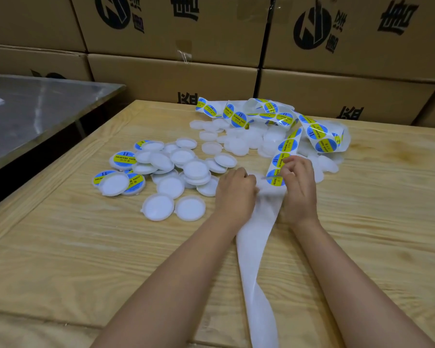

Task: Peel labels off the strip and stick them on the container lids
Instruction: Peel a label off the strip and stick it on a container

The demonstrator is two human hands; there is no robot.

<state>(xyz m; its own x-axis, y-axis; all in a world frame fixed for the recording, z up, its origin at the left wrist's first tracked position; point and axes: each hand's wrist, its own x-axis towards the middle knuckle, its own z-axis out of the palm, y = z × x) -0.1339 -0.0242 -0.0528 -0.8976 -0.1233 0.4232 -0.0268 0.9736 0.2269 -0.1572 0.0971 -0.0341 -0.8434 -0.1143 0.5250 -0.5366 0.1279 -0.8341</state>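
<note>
Wooden table (86, 247), label strip (314, 131) trailing toward viewer, left fingers (246, 177) clamped on it, right fingers (290, 164) pinching its nearest label (276, 181)

Soft, even overhead light on the pale pine-plank table (73, 247); shadows faint. Dull glare on grey steel bench (35, 109) left of it. Edges bow; slight motion blur mid-table.

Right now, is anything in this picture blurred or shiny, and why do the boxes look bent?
Head view: the label strip is smeared by motion blur between the left hand and the right hand. Head view: the steel table shows a pale sheen. Head view: the wide lens bows the cardboard boxes and the wooden table edge. The light is soft and the shadows are faint.
</note>
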